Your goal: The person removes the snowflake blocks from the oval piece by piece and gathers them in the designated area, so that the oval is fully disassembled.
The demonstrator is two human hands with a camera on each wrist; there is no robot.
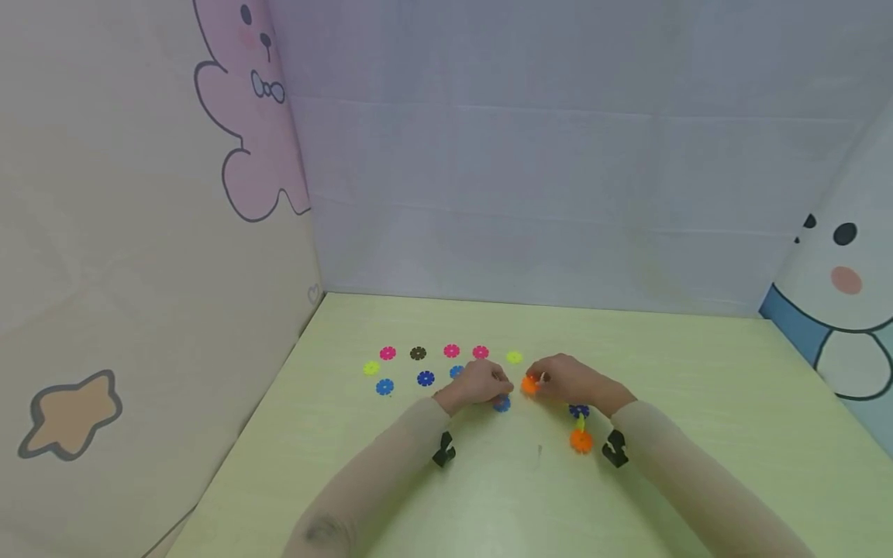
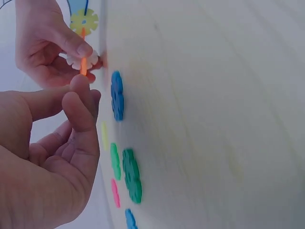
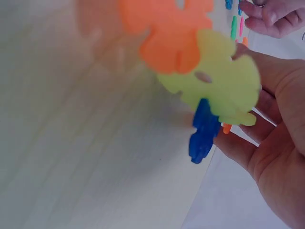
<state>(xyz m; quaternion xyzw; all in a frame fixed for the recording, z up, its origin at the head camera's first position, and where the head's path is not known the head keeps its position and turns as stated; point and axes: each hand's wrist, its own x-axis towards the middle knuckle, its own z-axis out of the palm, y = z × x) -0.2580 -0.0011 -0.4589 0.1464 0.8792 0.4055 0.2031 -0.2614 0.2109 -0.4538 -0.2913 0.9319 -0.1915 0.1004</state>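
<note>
My right hand (image 1: 568,380) pinches a chain of notched flower-shaped discs slotted together. An orange disc (image 1: 529,385) is at its fingertips, and a blue disc (image 1: 579,411) and another orange disc hang below the hand. A yellow-green disc (image 3: 228,81) joins blue and orange ones in the right wrist view. Beside it, my left hand (image 1: 477,382) has its fingers loosely bent, with no disc visible in them. In the left wrist view its fingertips come close to the edge of the orange disc (image 2: 84,66). A blue disc (image 1: 501,404) lies on the table just below the left hand.
Several loose discs lie on the pale table (image 1: 474,496) beyond and left of the hands, among them a pink disc (image 1: 387,353), a dark disc (image 1: 418,353) and a yellow-green disc (image 1: 514,357). A cloth-like backdrop (image 1: 544,209) stands behind the table.
</note>
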